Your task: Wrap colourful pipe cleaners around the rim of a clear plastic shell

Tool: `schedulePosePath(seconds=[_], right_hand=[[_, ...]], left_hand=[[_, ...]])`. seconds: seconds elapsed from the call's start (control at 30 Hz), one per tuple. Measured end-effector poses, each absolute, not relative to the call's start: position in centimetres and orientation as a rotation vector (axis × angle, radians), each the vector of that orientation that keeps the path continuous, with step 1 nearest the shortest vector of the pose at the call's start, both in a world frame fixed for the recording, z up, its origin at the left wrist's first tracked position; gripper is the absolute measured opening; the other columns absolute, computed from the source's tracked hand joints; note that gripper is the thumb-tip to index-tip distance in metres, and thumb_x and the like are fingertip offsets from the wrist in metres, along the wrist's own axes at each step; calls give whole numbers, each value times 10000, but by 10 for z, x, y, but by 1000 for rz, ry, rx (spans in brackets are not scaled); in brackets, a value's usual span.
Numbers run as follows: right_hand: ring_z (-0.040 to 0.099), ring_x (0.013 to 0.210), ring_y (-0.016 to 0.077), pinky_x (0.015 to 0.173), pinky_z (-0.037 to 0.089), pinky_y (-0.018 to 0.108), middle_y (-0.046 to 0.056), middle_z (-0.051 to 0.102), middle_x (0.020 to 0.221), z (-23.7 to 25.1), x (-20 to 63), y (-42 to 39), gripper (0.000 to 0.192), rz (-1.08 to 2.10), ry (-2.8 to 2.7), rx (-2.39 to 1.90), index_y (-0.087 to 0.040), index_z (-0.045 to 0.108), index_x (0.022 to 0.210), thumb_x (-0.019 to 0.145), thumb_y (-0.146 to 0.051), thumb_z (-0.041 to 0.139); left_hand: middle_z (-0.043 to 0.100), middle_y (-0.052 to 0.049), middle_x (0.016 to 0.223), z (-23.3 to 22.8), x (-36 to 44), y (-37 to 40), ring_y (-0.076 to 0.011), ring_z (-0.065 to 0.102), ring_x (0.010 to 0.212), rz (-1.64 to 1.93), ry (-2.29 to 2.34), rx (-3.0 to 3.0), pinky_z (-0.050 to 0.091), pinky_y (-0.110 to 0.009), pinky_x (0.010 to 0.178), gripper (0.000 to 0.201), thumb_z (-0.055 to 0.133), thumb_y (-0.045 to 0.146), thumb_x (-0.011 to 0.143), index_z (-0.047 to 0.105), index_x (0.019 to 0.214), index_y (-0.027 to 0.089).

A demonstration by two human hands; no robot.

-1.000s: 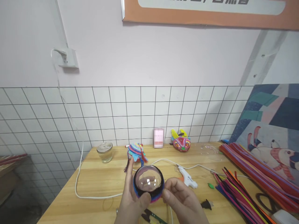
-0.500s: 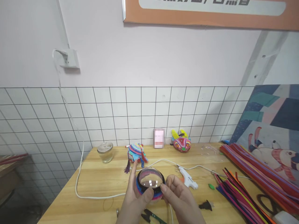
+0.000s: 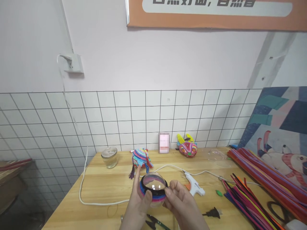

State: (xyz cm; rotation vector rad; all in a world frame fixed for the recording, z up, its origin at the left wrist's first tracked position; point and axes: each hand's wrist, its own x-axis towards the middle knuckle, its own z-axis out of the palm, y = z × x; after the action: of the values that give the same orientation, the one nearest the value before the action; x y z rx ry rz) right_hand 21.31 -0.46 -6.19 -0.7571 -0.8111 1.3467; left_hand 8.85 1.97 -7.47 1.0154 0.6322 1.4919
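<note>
A clear plastic ball, ringed with black, blue and pink pipe cleaners, is held above the table's near part. My left hand cups it from the left, index finger stretched up along its side and thumb at the front. On the right, my right hand pinches the edge of the black pipe cleaner between thumb and index finger. The strand's end is hidden by the fingers. Below the ball lie dark green thread snips, partly covered by my left wrist.
On the wooden table stand a glass jar, two colourful pipe-cleaner figures and a small pink card. To the right are a white glue gun, a black plug and pipe-cleaner bundles. A white cord crosses the table.
My left thumb has slid left, off the front of the black band. The right hand keeps its pinch at the ball's right edge. The whole view has shifted slightly.
</note>
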Motion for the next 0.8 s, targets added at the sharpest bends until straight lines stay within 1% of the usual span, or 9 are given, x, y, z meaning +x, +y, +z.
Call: schedulePosePath(seconds=[0.07,0.17,0.23,0.3,0.47,0.57,0.63,0.73,0.8], right_hand=[[417,490,67,528,314,209,-91,497,543,-64,212,-3,457,1365,-803,-748,-217,425,722,678,-506,776],[413,486,68,520,306,209,-90,492,541,-64,212,-3,457,1359,-805,-764,-216,434,726,677,-520,772],[422,486,67,515,298,201,-93,482,521,-63,212,-4,465,1321,-821,-791,-208,453,721,652,-517,793],[430,506,66,525,302,191,-94,484,527,-61,212,-5,468,1269,-838,-825,-201,471,724,624,-494,823],[374,532,61,530,297,169,-113,445,545,-63,212,-5,491,1203,-872,-868,-210,456,721,584,-461,855],[363,524,65,526,302,173,-115,433,537,-67,214,-1,490,1231,-891,-850,-214,453,719,584,-463,852],[384,527,69,532,318,180,-106,451,539,-69,216,1,473,1269,-904,-832,-210,468,736,588,-436,857],[433,547,77,544,345,193,-79,507,569,-72,218,3,460,1315,-918,-804,-200,491,766,588,-407,862],[445,550,80,543,352,200,-68,526,581,-72,219,4,466,1320,-923,-792,-199,501,779,582,-421,860]], left_hand=[[735,-125,917,-79,89,23,-303,663,971,1499,642,972,478,-384,870,1078,695,611,646,174,1471,153],[705,-156,1061,-81,88,23,-319,582,1136,1488,676,910,416,-427,972,963,683,577,688,261,1458,180],[676,-170,1146,-80,87,21,-323,535,1198,1464,696,895,391,-443,1006,917,675,554,712,279,1458,198],[666,-170,1175,-77,87,17,-320,532,1203,1452,723,901,397,-436,1008,940,685,545,708,248,1469,207],[660,-168,1185,-69,88,10,-277,612,1087,1430,712,974,455,-370,958,1118,727,536,666,65,1494,181],[680,-163,1140,-69,89,11,-278,633,1045,1402,690,956,482,-379,922,1137,727,530,672,20,1491,181],[675,-161,1151,-73,89,14,-290,619,1081,1412,713,915,449,-402,964,1090,726,533,672,87,1488,194],[609,-167,1270,-82,88,21,-307,528,1215,1472,738,837,334,-412,1064,996,742,537,650,246,1452,213],[568,-188,1319,-88,88,27,-330,496,1246,1479,705,793,336,-435,1060,989,751,544,632,280,1434,208]])
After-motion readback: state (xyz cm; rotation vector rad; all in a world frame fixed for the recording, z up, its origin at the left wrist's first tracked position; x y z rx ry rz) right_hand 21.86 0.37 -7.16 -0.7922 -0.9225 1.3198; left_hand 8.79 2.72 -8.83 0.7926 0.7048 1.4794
